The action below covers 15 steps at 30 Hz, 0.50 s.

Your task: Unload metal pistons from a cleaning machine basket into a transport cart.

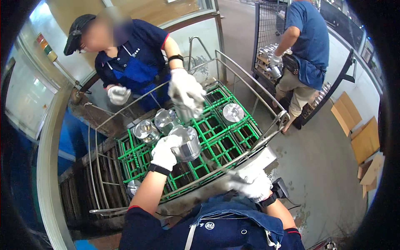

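White-gloved right hand [254,185] rests closed on the metal rail [250,156] nearest the wearer. Left hand [164,152] grips a silver piston [186,143] above the green grid crate [216,137]. Beyond, a co-worker's gloved hand [185,89] lowers another piston [185,111]; more pistons [156,125] stand behind.

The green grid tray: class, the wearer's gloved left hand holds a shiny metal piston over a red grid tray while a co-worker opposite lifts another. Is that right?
Not quite. The head view shows the grid tray is green, not red. The rest holds: the wearer's gloved left hand holds a shiny metal piston over it, while the co-worker's gloved hand opposite lifts another piston.
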Each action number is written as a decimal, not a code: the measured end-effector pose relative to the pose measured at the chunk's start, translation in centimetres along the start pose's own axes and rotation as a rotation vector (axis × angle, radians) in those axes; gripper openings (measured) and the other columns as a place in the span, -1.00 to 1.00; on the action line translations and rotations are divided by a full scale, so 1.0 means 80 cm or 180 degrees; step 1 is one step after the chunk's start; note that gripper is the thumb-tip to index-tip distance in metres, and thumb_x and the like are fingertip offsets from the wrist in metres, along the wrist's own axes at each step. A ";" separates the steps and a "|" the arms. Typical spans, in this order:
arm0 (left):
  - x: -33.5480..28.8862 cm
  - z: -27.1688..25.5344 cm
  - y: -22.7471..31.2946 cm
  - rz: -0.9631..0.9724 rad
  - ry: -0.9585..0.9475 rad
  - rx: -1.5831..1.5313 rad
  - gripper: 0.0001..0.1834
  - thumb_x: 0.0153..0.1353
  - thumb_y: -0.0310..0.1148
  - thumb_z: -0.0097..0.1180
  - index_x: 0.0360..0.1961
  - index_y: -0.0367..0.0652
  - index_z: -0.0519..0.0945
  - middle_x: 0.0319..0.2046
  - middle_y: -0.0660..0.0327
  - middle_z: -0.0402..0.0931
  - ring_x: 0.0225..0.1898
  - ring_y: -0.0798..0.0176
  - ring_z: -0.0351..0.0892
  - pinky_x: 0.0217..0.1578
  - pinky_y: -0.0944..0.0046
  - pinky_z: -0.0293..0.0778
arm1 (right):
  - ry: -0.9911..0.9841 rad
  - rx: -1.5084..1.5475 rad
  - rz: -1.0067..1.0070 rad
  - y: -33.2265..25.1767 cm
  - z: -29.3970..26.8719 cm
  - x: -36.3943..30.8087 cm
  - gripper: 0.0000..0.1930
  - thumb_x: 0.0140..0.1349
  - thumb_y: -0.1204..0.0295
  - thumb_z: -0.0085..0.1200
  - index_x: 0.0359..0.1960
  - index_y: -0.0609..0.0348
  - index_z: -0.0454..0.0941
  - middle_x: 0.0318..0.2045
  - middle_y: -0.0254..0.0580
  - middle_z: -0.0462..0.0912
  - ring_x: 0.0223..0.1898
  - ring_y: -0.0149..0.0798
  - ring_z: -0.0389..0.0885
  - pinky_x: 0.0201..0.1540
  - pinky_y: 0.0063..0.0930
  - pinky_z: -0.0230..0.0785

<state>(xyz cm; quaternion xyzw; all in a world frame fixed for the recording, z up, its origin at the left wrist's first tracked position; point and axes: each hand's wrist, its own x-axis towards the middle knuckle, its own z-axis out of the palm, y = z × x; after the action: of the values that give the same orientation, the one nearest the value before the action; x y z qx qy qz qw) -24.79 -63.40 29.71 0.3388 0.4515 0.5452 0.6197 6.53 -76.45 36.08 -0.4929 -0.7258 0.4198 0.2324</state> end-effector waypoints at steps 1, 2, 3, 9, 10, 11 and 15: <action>0.008 0.001 -0.008 -0.0034 -0.0043 -0.0002 -0.78 0.08 -0.46 0.12 -0.22 -0.29 0.56 -0.31 0.18 0.59 -0.25 0.26 0.57 -0.15 0.28 0.48 | 0.0766 -0.0313 -0.1604 0.035 0.023 0.009 -0.59 0.24 0.12 0.14 0.03 0.06 0.56 -0.68 -0.36 0.46 -0.74 -0.45 0.42 -0.67 -0.51 0.28; 0.019 -0.003 -0.019 -0.0121 0.0178 0.0146 -0.79 0.06 -0.48 0.17 -0.24 -0.27 0.56 -0.35 0.21 0.60 -0.31 0.29 0.58 -0.21 0.31 0.49 | 0.0168 0.0211 -0.0706 0.035 0.020 -0.003 -0.56 0.23 0.11 0.14 0.09 0.02 0.53 -0.67 -0.33 0.47 -0.73 -0.42 0.43 -0.65 -0.49 0.28; 0.021 -0.019 -0.020 -0.0154 0.0462 0.0309 -0.79 0.04 -0.49 0.23 -0.25 -0.26 0.57 -0.39 0.23 0.62 -0.36 0.33 0.60 -0.27 0.35 0.51 | -0.0468 0.0749 0.0127 0.016 0.015 -0.008 -0.53 0.23 0.11 0.14 0.14 -0.02 0.50 -0.67 -0.30 0.47 -0.72 -0.39 0.44 -0.64 -0.47 0.29; 0.032 -0.117 -0.058 -0.0259 0.0516 0.0793 -0.73 0.02 -0.43 0.23 -0.22 -0.26 0.56 -0.33 0.18 0.61 -0.23 0.27 0.59 -0.17 0.27 0.49 | -0.0855 0.1509 0.1002 0.058 -0.010 -0.049 -0.52 0.30 0.13 0.04 0.19 0.05 0.44 -0.30 -0.27 0.67 -0.68 -0.41 0.46 -0.62 -0.60 0.35; 0.034 -0.092 -0.044 -0.0207 0.0501 0.1911 -0.69 -0.01 -0.39 0.25 -0.21 -0.26 0.56 -0.32 0.16 0.61 -0.22 0.23 0.58 -0.14 0.22 0.49 | -0.1151 0.2558 0.0674 0.128 -0.015 -0.075 -0.51 0.30 0.19 0.06 0.18 0.20 0.42 -0.21 -0.18 0.66 -0.62 -0.35 0.52 -0.58 -0.63 0.41; 0.034 -0.053 -0.022 -0.0120 0.0431 0.3012 -0.65 -0.03 -0.34 0.27 -0.20 -0.26 0.56 -0.30 0.14 0.61 -0.20 0.19 0.58 -0.12 0.18 0.48 | -0.0469 0.2702 0.0571 0.187 -0.005 -0.117 -0.55 0.30 0.30 0.07 0.15 0.32 0.41 -0.14 -0.06 0.63 -0.50 -0.35 0.58 -0.48 -0.59 0.49; 0.037 -0.011 0.052 0.1213 0.0660 0.3355 -0.49 0.01 -0.25 0.30 -0.04 -0.31 0.51 -0.14 0.00 0.56 -0.11 0.12 0.54 -0.06 0.16 0.45 | 0.1010 0.0872 0.2570 0.163 -0.056 -0.078 -0.56 0.24 0.43 0.09 0.15 0.30 0.41 -0.06 -0.19 0.59 -0.41 -0.44 0.56 -0.41 -0.54 0.48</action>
<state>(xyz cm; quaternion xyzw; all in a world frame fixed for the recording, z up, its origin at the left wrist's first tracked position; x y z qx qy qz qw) -27.13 -59.80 32.64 0.6225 0.6519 0.3788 0.2100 19.19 -78.32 28.05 -0.7594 -0.3686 0.4882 0.2215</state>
